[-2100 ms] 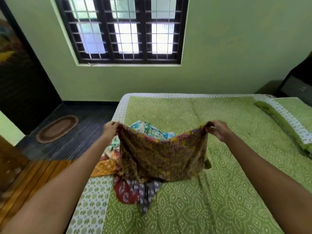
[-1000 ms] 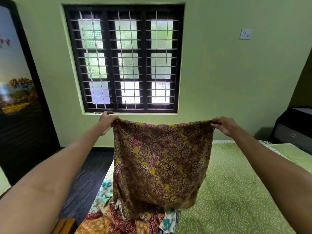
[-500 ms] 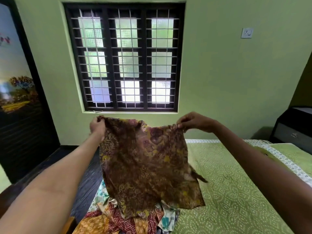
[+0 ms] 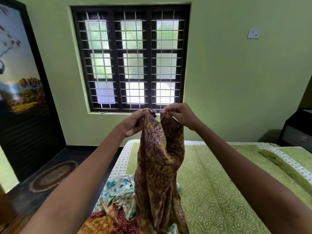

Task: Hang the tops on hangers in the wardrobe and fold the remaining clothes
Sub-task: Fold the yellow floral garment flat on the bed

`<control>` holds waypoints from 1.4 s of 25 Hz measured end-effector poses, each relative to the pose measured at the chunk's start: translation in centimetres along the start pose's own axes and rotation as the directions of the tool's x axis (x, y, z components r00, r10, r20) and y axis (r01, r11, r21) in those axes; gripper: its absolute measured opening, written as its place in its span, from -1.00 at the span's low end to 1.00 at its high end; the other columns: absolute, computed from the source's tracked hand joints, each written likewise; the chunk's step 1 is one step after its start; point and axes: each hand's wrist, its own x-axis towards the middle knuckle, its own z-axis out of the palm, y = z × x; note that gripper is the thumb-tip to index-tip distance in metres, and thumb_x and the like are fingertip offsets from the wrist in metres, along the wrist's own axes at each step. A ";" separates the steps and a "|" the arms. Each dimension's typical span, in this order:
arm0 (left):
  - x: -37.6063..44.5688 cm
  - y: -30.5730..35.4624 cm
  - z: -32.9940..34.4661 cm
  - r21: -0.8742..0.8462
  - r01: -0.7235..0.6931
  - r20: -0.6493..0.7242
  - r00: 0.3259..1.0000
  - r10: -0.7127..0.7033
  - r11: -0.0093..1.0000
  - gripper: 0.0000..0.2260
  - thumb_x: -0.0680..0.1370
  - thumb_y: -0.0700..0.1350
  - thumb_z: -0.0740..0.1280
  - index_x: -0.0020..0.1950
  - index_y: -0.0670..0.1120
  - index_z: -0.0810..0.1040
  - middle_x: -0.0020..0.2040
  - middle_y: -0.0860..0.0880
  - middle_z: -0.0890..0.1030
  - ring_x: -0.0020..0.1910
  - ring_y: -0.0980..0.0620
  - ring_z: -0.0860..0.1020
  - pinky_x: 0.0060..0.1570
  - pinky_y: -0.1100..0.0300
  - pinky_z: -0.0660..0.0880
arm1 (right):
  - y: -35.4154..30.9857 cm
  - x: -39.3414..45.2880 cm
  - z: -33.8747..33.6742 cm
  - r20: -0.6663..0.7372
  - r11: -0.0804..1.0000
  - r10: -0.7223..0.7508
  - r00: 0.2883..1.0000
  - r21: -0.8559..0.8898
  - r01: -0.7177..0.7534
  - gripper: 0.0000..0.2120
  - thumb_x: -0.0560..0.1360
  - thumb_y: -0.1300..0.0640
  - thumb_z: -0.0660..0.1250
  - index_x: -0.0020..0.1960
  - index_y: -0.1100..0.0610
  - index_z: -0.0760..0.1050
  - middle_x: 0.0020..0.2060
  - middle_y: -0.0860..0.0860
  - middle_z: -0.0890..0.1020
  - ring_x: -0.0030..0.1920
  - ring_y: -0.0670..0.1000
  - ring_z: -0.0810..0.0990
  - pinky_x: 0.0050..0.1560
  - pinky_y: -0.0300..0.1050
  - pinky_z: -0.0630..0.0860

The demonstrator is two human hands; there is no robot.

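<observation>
Left hand (image 4: 135, 122) and right hand (image 4: 179, 116) each pinch a top corner of the brown floral cloth (image 4: 159, 168), held up at 12 o'clock over the bed (image 4: 219, 191). I'd match corners before lowering it flat.

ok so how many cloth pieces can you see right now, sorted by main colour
brown and yellow floral, held up by left hand and right hand: 1
white and teal floral: 1
red patterned: 1
orange patterned: 1
total: 4 visible; the pile may hide more
</observation>
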 end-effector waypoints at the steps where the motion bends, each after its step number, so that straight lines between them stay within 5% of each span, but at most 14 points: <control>1: 0.1 -0.1 0.3 0.040 -0.003 0.038 0.999 0.002 0.999 -0.80 0.19 -0.16 0.56 -0.23 -0.15 0.67 -0.35 -0.03 0.64 -0.41 0.16 0.60 -0.40 0.35 0.53 | -0.4 -0.1 -0.1 0.047 0.999 0.024 0.999 0.044 -0.026 -0.76 0.45 0.41 0.31 0.02 0.16 0.61 -0.08 0.00 0.59 -0.08 -0.23 0.56 -0.05 -0.39 0.48; 3: 0.5 -0.6 0.7 0.161 0.047 0.074 0.995 -0.059 0.986 -0.74 0.30 -0.18 0.50 -0.09 -0.20 0.55 -0.37 0.02 0.63 -0.41 0.22 0.58 -0.38 0.39 0.51 | -0.8 -0.2 0.1 0.172 0.997 0.074 0.982 0.022 -0.079 -0.76 0.47 0.35 0.34 0.05 0.09 0.59 0.02 0.03 0.50 0.00 -0.22 0.47 -0.04 -0.42 0.45; 6: 1.3 -1.4 0.1 0.173 0.102 0.139 0.982 -0.126 0.980 -0.45 0.12 -0.04 0.64 -0.03 -0.19 0.49 -0.24 0.00 0.66 -0.23 0.14 0.62 -0.18 0.29 0.55 | -0.7 -0.6 -0.2 0.262 0.990 0.107 0.959 0.057 -0.126 -0.76 0.50 0.29 0.33 -0.09 -0.04 0.62 0.23 0.01 0.43 0.17 -0.25 0.38 0.06 -0.38 0.36; 9: 1.3 -1.8 0.6 0.192 0.129 0.153 0.975 -0.159 0.973 -0.59 0.25 -0.14 0.57 -0.03 -0.23 0.48 -0.28 -0.03 0.65 -0.31 0.15 0.62 -0.30 0.36 0.53 | -0.8 -0.9 -0.8 0.339 0.978 0.143 0.930 0.098 -0.186 -0.67 0.51 0.29 0.31 -0.18 -0.13 0.64 0.32 -0.04 0.38 0.25 -0.19 0.37 0.12 -0.34 0.34; 11: 1.6 -2.0 1.4 0.230 0.087 0.062 0.993 -0.104 0.969 -0.90 0.48 -0.30 0.33 -0.03 -0.25 0.48 -0.34 0.00 0.65 -0.38 0.19 0.61 -0.37 0.43 0.50 | -0.7 -1.2 -0.9 0.264 0.985 0.168 0.950 0.002 -0.175 -0.73 0.48 0.32 0.33 -0.19 -0.03 0.61 0.26 0.00 0.43 0.24 -0.09 0.39 0.09 -0.29 0.38; 13: 2.3 -2.5 1.1 0.344 -0.016 0.004 1.000 0.016 0.939 -0.87 0.54 -0.36 0.23 0.01 -0.26 0.54 -0.24 -0.01 0.68 -0.24 0.15 0.63 -0.17 0.37 0.55 | -0.3 -2.0 -0.3 0.023 0.992 0.077 0.997 -0.099 -0.075 -0.77 0.41 0.41 0.36 -0.22 0.09 0.61 0.03 0.03 0.51 0.05 -0.02 0.48 -0.06 -0.24 0.42; 16: 3.1 -3.0 0.4 0.616 -0.192 0.034 0.975 0.218 0.764 -0.82 0.49 -0.36 0.33 0.08 -0.26 0.59 -0.14 -0.03 0.65 -0.12 0.14 0.60 0.00 0.29 0.54 | 0.8 -4.3 2.1 -0.102 0.993 0.058 0.993 -0.097 -0.068 -0.76 0.34 0.50 0.29 -0.09 0.27 0.59 -0.16 0.07 0.58 -0.13 0.04 0.55 -0.10 -0.16 0.50; 19: 3.3 -2.7 0.7 0.762 -0.285 0.111 0.942 0.317 0.581 -0.77 0.46 -0.33 0.38 0.11 -0.23 0.59 -0.09 -0.08 0.63 -0.11 0.13 0.59 -0.04 0.32 0.52 | 1.4 -5.5 4.0 -0.017 0.918 0.389 0.921 0.094 -0.386 -0.74 0.37 0.38 0.33 0.02 0.20 0.45 -0.07 0.08 0.56 -0.06 0.04 0.52 -0.04 -0.06 0.47; 23: 3.4 -2.6 -0.2 0.899 -0.338 0.218 0.898 0.382 0.280 -0.85 0.45 -0.29 0.41 0.00 -0.26 0.65 -0.05 -0.14 0.65 -0.04 -0.03 0.59 0.01 0.15 0.52 | 1.6 -6.0 4.7 0.003 0.952 0.281 0.960 0.122 -0.279 -0.86 0.28 0.30 0.38 -0.35 0.10 0.47 -0.22 0.05 0.51 -0.17 -0.05 0.46 -0.09 -0.12 0.38; 25: 3.0 -2.6 -0.8 0.903 -0.325 0.200 0.897 0.395 0.282 -0.85 0.46 -0.29 0.40 0.01 -0.26 0.64 -0.04 -0.13 0.64 -0.04 0.00 0.59 0.03 0.16 0.51 | 0.9 -6.1 5.2 0.063 0.952 0.251 0.966 0.164 -0.258 -0.86 0.22 0.26 0.34 -0.38 0.09 0.39 -0.16 0.10 0.46 -0.14 -0.02 0.44 -0.11 -0.14 0.39; 29: 2.0 -2.3 -1.3 0.881 -0.309 0.177 0.917 0.357 0.357 -0.84 0.47 -0.30 0.38 0.04 -0.24 0.63 -0.04 -0.13 0.63 -0.09 0.17 0.57 0.00 0.26 0.51 | 0.3 -5.2 5.5 0.202 0.816 0.385 0.901 0.381 -0.434 -0.70 0.25 0.31 0.36 -0.08 0.09 0.38 -0.17 0.06 0.54 -0.18 -0.02 0.52 -0.21 -0.24 0.47; 33: 1.6 -2.0 -1.7 0.913 -0.318 0.212 0.904 0.371 0.255 -0.85 0.47 -0.27 0.39 0.02 -0.26 0.65 -0.03 -0.16 0.64 -0.03 -0.03 0.59 0.03 0.17 0.52 | -0.5 -4.7 5.7 0.335 0.901 0.349 0.875 0.137 -0.412 -0.83 0.32 0.33 0.42 -0.13 0.38 0.55 -0.16 0.09 0.57 -0.14 0.05 0.54 -0.06 -0.08 0.49; 35: 1.4 -1.9 -1.9 0.904 -0.297 0.167 0.908 0.384 0.309 -0.84 0.48 -0.29 0.37 0.05 -0.27 0.63 -0.02 -0.16 0.63 -0.03 -0.02 0.58 0.03 0.17 0.53 | -0.8 -5.1 6.5 0.401 0.897 0.358 0.843 0.102 -0.430 -0.80 0.29 0.30 0.42 -0.18 0.39 0.47 -0.19 0.10 0.50 -0.15 0.06 0.47 -0.08 -0.06 0.43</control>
